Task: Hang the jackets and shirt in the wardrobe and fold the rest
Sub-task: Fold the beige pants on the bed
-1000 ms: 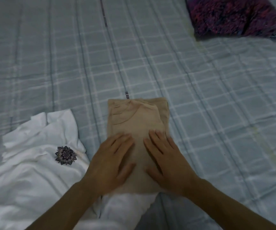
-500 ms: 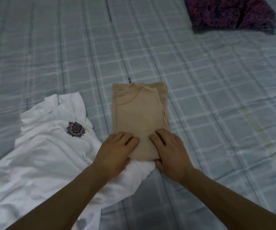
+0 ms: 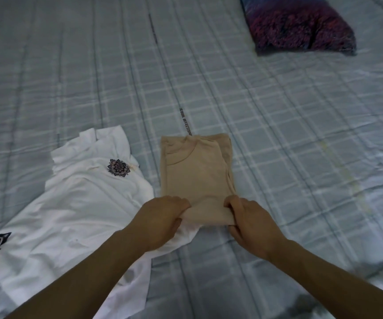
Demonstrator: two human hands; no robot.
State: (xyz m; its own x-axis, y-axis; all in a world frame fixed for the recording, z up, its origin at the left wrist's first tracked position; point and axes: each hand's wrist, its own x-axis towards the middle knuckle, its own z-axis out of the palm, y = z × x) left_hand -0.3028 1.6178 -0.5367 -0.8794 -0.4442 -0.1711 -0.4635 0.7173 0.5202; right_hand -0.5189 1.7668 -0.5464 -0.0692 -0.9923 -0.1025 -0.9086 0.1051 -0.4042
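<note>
Both hands grip the near hem of the beige top [image 3: 195,171], so the fold should go well if they lift together and carry that edge straight up to the neckline, corners level. Left hand [image 3: 160,217] pinches the left corner over the white shirt [image 3: 75,208]; right hand [image 3: 252,222] curls round the right corner. The beige top lies mid-bed [image 3: 301,134], a narrow, smooth panel, probably thin knit.

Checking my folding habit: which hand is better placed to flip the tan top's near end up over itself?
Probably neither alone. The left hand and right hand each pinch a near corner of the tan top, level with each other; only the left overlaps the white shirt.
</note>
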